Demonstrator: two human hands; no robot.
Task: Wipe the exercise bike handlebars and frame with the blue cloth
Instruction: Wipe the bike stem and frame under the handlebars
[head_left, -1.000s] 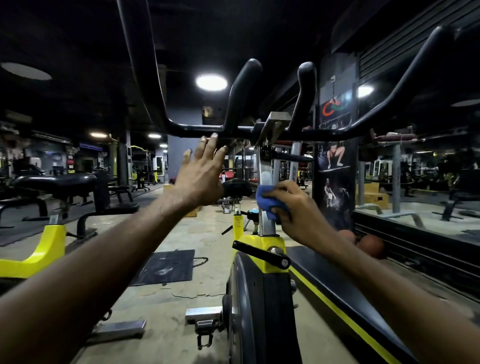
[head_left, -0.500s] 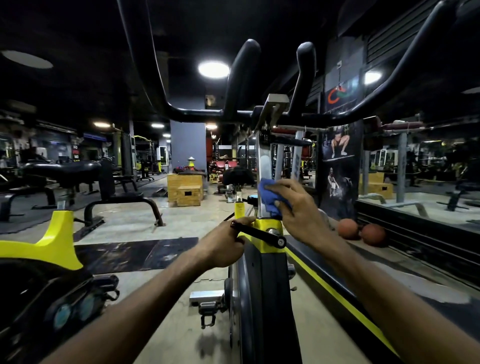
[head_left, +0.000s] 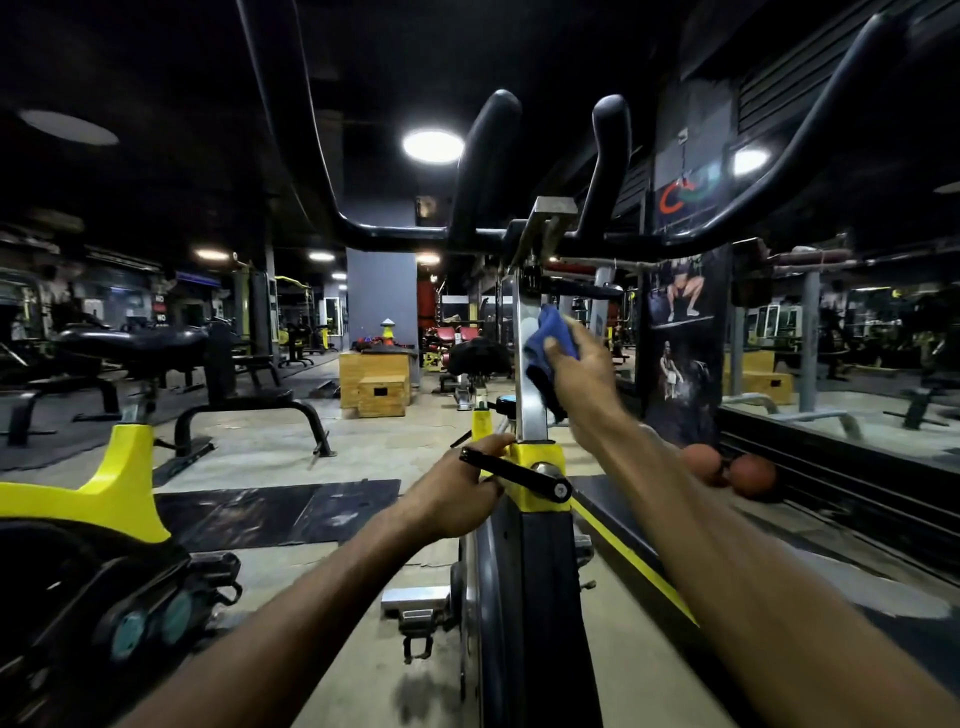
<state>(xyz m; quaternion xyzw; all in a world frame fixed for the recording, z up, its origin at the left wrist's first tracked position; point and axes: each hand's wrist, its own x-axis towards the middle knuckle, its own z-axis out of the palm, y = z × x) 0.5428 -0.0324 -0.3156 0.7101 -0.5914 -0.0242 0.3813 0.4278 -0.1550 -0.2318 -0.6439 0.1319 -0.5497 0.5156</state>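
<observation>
The exercise bike stands right in front of me, its black handlebars (head_left: 395, 228) arching overhead. A silver handlebar post (head_left: 530, 405) rises from the yellow frame collar (head_left: 540, 493) above the black flywheel (head_left: 530, 623). My right hand (head_left: 584, 384) presses the crumpled blue cloth (head_left: 553, 338) against the right side of the silver post, about midway up. My left hand (head_left: 457, 499) is closed around the frame just left of the yellow collar, beside the black adjustment lever (head_left: 514, 473).
A second yellow bike (head_left: 104, 504) sits close at my left. Black floor mats (head_left: 270, 509), a weight bench (head_left: 244, 400), wooden boxes (head_left: 379, 384) and two brown balls (head_left: 732, 473) lie around. A mirror wall runs along the right.
My left hand dropped from the handlebar to the frame by the yellow collar. My right hand slid the cloth up the silver post.
</observation>
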